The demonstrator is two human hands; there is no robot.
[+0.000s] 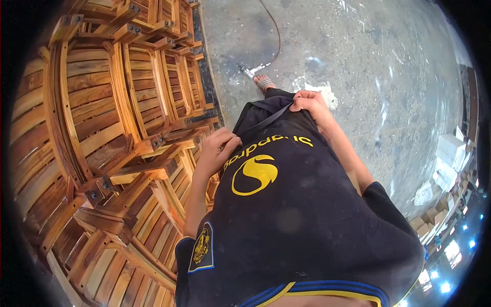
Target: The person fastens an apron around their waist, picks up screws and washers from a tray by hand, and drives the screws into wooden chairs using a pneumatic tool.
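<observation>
I am wearing a black jersey with yellow lettering, a yellow emblem and a blue-edged crest. Its lower end is drawn outward, and the hem is partly folded over. My right hand is closed in a pinch on the hem, at the far right side. At the left edge of the jersey, beside the lettering, my left hand has its fingers curled together against the cloth. A foot in a strapped sandal shows past the hem.
Wooden slatted furniture is stacked close along my left. A thin hose runs over the stained concrete floor to a white-coated object near the foot. White boxes and cartons stand far right.
</observation>
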